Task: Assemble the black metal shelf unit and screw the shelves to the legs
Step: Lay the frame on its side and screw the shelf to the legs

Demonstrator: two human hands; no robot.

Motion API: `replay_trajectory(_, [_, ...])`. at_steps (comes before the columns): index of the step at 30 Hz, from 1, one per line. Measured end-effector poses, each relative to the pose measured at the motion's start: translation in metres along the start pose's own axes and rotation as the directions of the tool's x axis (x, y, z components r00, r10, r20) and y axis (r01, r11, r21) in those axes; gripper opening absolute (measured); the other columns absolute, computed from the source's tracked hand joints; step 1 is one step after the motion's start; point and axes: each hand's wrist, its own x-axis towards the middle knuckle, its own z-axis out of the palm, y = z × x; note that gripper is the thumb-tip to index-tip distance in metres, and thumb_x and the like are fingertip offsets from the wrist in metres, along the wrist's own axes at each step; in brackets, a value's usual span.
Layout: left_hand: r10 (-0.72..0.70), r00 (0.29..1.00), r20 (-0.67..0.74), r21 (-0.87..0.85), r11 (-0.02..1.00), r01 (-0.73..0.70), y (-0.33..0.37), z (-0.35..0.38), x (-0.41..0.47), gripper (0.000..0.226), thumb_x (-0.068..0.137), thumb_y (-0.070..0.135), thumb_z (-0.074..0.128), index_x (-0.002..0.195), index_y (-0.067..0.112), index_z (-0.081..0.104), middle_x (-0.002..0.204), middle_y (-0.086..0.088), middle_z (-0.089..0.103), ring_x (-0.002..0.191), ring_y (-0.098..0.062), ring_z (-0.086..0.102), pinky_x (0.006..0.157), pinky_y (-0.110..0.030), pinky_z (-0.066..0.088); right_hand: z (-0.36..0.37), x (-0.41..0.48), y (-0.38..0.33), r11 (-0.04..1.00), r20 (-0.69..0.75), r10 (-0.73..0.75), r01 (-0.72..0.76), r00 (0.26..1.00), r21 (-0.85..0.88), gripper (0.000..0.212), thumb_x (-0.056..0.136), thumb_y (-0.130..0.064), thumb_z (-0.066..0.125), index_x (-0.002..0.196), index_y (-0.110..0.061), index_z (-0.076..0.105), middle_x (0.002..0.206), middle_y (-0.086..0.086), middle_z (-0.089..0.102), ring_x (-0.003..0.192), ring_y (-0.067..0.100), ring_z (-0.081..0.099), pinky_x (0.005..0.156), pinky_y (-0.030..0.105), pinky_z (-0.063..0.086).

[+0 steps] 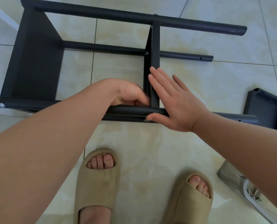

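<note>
The black metal shelf unit lies on its side on the tiled floor. One shelf point(36, 62) sits at the left end of the legs and a second shelf point(155, 46) stands across their middle. The near leg point(131, 110) runs left to right under my hands. My right hand point(171, 101) lies flat with straight fingers against the second shelf's right face, its thumb on the near leg. My left hand point(131, 96) is curled at the inside corner where that shelf meets the near leg; what its fingertips hold is hidden. A screw head point(147, 53) shows on the middle leg.
A loose third black shelf point(265, 109) lies at the right, by the end of the near leg. A clear plastic bag with metal parts point(241, 186) lies at lower right. My two feet in beige slides point(97, 183) stand just before the unit. A white object edges in at top left.
</note>
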Motion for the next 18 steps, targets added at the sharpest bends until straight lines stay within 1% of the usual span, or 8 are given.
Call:
replay_trajectory(2, [-0.014,0.999,0.041,-0.025,1.000,0.015,-0.0002,-0.0013,-0.0017,0.020,0.091,0.002,0.054,0.092,0.005,0.074,0.085,-0.016,0.072,0.080,-0.028,0.069,0.084,-0.038,0.056,-0.0001,0.0000,-0.0003,1.000,0.005,0.002,-0.002,1.000,-0.002,0.101,0.093,-0.077,0.026,0.162,-0.006,0.006,0.170,0.008,-0.004,0.157,0.022,-0.004,0.126,0.050,0.011])
replay_trajectory(4, [-0.030,0.998,0.058,-0.036,0.999,0.032,-0.0005,-0.0013,-0.0018,0.021,0.092,0.006,0.054,0.096,0.004,0.075,0.092,-0.017,0.073,0.086,-0.030,0.068,0.091,-0.041,0.053,-0.0004,0.0000,-0.0005,1.000,0.005,0.004,-0.004,1.000,0.000,0.101,0.092,-0.077,0.026,0.162,-0.006,0.006,0.170,0.007,-0.004,0.157,0.022,-0.005,0.126,0.050,0.011])
replay_trajectory(6, [-0.025,0.999,0.023,-0.016,1.000,0.026,-0.0005,-0.0001,0.0002,0.020,0.093,0.010,0.056,0.096,0.003,0.074,0.092,-0.017,0.073,0.083,-0.028,0.070,0.085,-0.038,0.056,-0.0009,0.0000,-0.0005,1.000,0.004,0.004,-0.004,1.000,0.004,0.101,0.092,-0.077,0.026,0.162,-0.006,0.006,0.170,0.007,-0.004,0.157,0.022,-0.004,0.126,0.050,0.011])
replay_trajectory(8, [0.015,0.999,-0.043,0.042,0.999,-0.013,-0.0003,0.0009,0.0030,0.014,0.091,0.009,0.060,0.092,0.003,0.072,0.082,-0.015,0.073,0.072,-0.025,0.070,0.070,-0.031,0.059,-0.0013,-0.0001,-0.0004,1.000,0.006,0.004,-0.005,1.000,0.005,0.101,0.092,-0.077,0.026,0.162,-0.006,0.006,0.170,0.008,-0.004,0.157,0.023,-0.004,0.126,0.050,0.011])
replay_trajectory(10, [0.024,0.998,-0.053,0.065,0.998,-0.020,-0.0004,0.0015,0.0041,0.011,0.091,0.007,0.060,0.088,0.004,0.070,0.075,-0.013,0.072,0.066,-0.023,0.070,0.062,-0.028,0.057,-0.0014,-0.0003,-0.0003,1.000,0.010,0.005,-0.005,1.000,0.006,0.101,0.092,-0.077,0.026,0.162,-0.006,0.006,0.170,0.007,-0.004,0.157,0.023,-0.005,0.126,0.050,0.011])
replay_trajectory(13, [0.008,1.000,-0.016,0.026,1.000,-0.008,-0.0009,0.0003,0.0031,0.019,0.091,0.004,0.057,0.082,0.007,0.074,0.074,-0.012,0.071,0.065,-0.023,0.070,0.062,-0.028,0.057,-0.0009,-0.0003,-0.0006,1.000,0.003,0.005,-0.005,1.000,0.011,0.101,0.092,-0.077,0.027,0.162,-0.006,0.007,0.170,0.007,-0.003,0.157,0.023,-0.004,0.126,0.050,0.012])
replay_trajectory(15, [-0.006,0.999,0.034,-0.019,1.000,0.006,-0.0010,-0.0017,0.0015,0.025,0.091,0.003,0.055,0.080,0.009,0.077,0.076,-0.013,0.072,0.069,-0.023,0.070,0.066,-0.029,0.058,-0.0004,-0.0003,-0.0009,1.000,-0.002,0.004,-0.003,1.000,0.013,0.101,0.092,-0.077,0.027,0.162,-0.006,0.007,0.170,0.007,-0.002,0.157,0.023,-0.003,0.126,0.050,0.012])
replay_trajectory(18, [-0.020,0.997,0.075,-0.036,0.999,0.023,-0.0007,-0.0020,-0.0010,0.021,0.092,0.007,0.055,0.094,0.006,0.075,0.090,-0.015,0.074,0.080,-0.026,0.071,0.076,-0.033,0.057,0.0002,0.0001,-0.0004,1.000,0.000,0.002,-0.002,1.000,0.010,0.101,0.092,-0.077,0.026,0.162,-0.006,0.007,0.170,0.007,-0.003,0.157,0.023,-0.003,0.126,0.050,0.012])
